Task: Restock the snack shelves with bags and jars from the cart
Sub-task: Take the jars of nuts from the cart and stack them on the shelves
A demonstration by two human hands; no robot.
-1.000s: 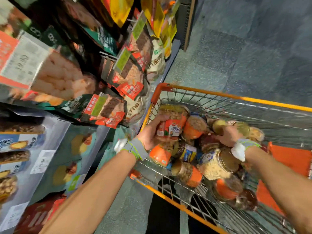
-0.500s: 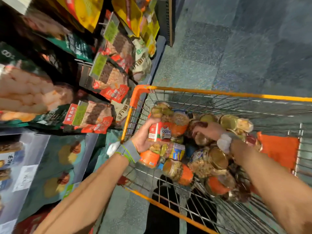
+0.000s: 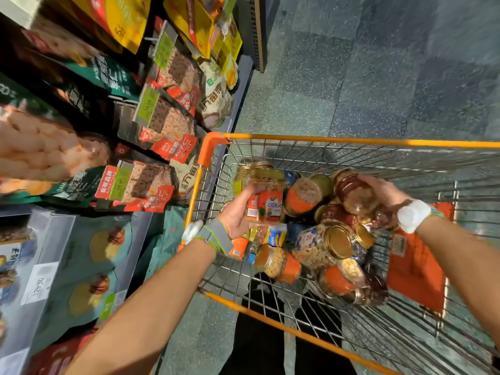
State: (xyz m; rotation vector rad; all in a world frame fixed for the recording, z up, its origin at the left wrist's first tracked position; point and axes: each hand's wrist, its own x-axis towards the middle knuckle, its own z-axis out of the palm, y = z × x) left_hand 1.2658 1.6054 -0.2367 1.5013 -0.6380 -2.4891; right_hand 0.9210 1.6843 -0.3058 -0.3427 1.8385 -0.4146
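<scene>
Overhead view of an orange-rimmed wire cart [image 3: 351, 142] standing just right of the snack shelves [image 3: 130, 147]. A jar labelled "CASHEWS" [image 3: 266, 201] is grasped in the left hand [image 3: 236, 215], the fingers and thumb being curled round its red-labelled body. It is held roughly upright over the left side of the basket, close to the cart's left wall. A darker jar [image 3: 353, 194] is gripped from above by the right hand [image 3: 385, 197], with the fingers wrapped over its far side. Whether this jar is clear of the pile beneath cannot be told. Between and near the two hands a heap of jars [image 3: 324, 244] is seen lying on the basket floor, most on their sides. Hanging snack bags [image 3: 167, 125] are shown on the shelves at left. A grey tiled floor [image 3: 351, 77] is seen beyond the cart.
</scene>
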